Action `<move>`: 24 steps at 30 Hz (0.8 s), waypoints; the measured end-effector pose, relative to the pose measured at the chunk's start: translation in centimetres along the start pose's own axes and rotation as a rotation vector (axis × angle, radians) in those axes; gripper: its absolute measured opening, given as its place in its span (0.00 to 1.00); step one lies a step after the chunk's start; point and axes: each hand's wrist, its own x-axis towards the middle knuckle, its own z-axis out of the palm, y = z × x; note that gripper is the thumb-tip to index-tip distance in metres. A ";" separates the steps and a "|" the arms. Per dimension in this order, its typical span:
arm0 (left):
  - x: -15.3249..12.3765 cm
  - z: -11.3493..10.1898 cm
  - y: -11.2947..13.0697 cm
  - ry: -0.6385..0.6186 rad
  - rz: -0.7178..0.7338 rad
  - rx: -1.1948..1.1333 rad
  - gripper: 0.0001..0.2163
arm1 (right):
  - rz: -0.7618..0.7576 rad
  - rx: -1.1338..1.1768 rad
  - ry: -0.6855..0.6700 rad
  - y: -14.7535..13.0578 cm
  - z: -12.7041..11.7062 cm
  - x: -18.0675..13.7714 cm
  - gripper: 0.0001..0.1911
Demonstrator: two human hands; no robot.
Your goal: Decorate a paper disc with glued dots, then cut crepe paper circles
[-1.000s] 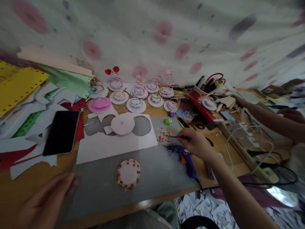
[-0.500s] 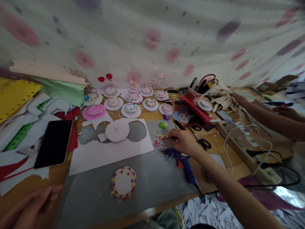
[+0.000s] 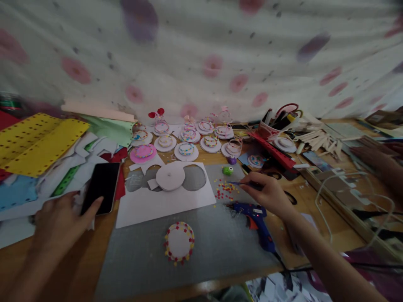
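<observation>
My right hand [image 3: 267,192] is closed round thin tweezers [image 3: 242,183] whose tip points at a small heap of red and yellow paper bits [image 3: 224,191] on the grey mat [image 3: 141,256]. My left hand [image 3: 61,220] reaches with fingers stretched out towards a black phone [image 3: 101,188], a fingertip touching its lower edge. A white foam disc edged with red and yellow flowers [image 3: 179,243] lies on the mat near me. A blue glue gun [image 3: 256,220] lies just below my right hand.
A white sheet with round cut-outs and a plain disc [image 3: 170,177] lies behind the mat. Several decorated discs [image 3: 185,147] stand at the back. Paper scraps and yellow foam [image 3: 34,140] pile at left. Another person's hand [image 3: 374,155], cables and a pen holder [image 3: 277,119] are at right.
My left hand has risen from the table's near edge up to the phone. My right hand stays by the paper bits. The view has shifted slightly.
</observation>
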 end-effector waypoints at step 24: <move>4.6 1.4 4.9 0.080 0.043 0.025 0.37 | 0.132 0.092 -0.065 -3.4 0.4 -3.6 0.09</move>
